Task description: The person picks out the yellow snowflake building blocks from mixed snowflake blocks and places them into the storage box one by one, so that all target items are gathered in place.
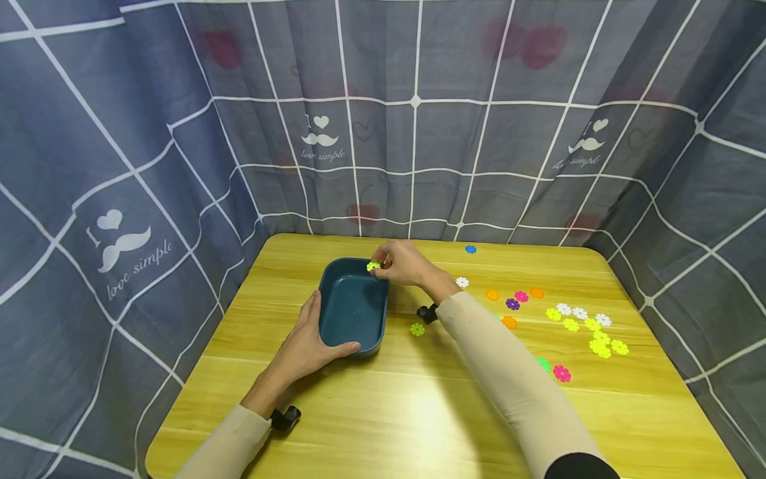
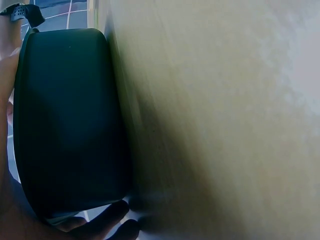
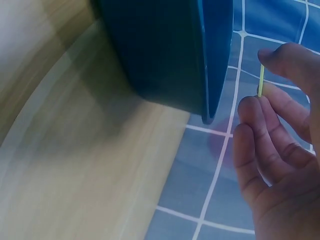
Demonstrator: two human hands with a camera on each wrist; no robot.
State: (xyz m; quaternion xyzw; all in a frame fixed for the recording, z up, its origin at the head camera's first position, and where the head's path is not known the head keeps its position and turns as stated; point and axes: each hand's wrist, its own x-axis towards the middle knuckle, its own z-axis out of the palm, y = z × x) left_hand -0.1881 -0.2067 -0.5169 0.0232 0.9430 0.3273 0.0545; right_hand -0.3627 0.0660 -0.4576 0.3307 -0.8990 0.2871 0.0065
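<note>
A dark teal plastic container [image 1: 353, 309], a rounded rectangle with an open top, stands on the wooden table. My left hand [image 1: 305, 336] holds its near left corner, fingers along the left side and thumb at the near rim. In the left wrist view the fingertips [image 2: 117, 215] reach round the container's end. Over the far right part of the container, my right hand [image 1: 401, 263] pinches a yellow flower-shaped plastic disc [image 1: 374, 266] between thumb and fingers. The right wrist view shows this disc edge-on, above the container's rim. A yellow-green flower disc [image 1: 417, 329] lies right of the container.
More flower discs lie to the right: a blue one [image 1: 471, 249], a white one [image 1: 462, 282], a purple one [image 1: 512, 304], a pink one [image 1: 562, 373] and several yellow ones [image 1: 600, 346]. A grey checked curtain [image 1: 383, 133] surrounds the wooden table [image 1: 383, 426].
</note>
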